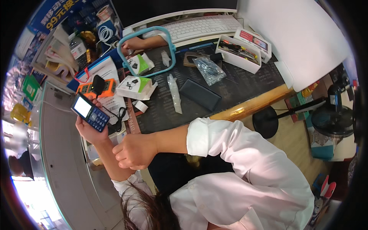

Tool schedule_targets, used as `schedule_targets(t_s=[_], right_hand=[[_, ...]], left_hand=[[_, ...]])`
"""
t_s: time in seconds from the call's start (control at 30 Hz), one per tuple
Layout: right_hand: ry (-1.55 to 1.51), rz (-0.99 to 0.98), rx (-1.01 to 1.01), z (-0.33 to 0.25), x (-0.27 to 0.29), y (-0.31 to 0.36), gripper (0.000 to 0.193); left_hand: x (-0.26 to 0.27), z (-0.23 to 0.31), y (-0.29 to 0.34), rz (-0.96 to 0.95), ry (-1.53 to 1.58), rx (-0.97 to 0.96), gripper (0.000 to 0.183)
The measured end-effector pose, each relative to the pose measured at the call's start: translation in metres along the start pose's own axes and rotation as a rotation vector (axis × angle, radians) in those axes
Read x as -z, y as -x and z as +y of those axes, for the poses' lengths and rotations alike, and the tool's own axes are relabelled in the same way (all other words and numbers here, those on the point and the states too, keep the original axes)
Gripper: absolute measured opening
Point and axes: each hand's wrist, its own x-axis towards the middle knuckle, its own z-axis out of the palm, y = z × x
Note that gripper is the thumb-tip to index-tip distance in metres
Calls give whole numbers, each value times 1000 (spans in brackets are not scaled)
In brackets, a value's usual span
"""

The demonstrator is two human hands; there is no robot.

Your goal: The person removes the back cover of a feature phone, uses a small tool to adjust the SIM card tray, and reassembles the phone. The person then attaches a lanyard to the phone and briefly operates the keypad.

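My left hand (89, 128) is raised at the left and grips a small blue keypad phone (90, 113) whose screen is lit white. A black cable (118, 117) hangs from the phone's lower end toward the desk. My right hand (134, 150) is curled into a loose fist with nothing in it, and it rests against my left forearm just below the phone. Both white sleeves come in from the bottom of the view.
A dark work mat (237, 86) holds a black slab (200, 94), clear plastic bags (174, 94), white-green boxes (135, 86) and a white parts tray (239, 53). An orange meter (96, 88), a blue-rimmed mirror (147, 50) and a white keyboard (203, 27) lie beyond. A fan (331, 119) stands right.
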Motion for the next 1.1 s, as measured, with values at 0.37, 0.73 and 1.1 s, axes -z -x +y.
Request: schedule_targets(t_s=[0.37, 0.73, 1.1], right_hand=[[-35, -150, -61, -2, 7, -3, 14], [0, -154, -116, -1, 12, -5, 14], [0, -145, -151, 5, 15, -5, 14]], left_hand=[[-19, -12, 0, 54, 63, -37, 58], [-26, -12, 0, 47, 93, -73, 57], [-13, -5, 2, 379, -234, -325, 49]])
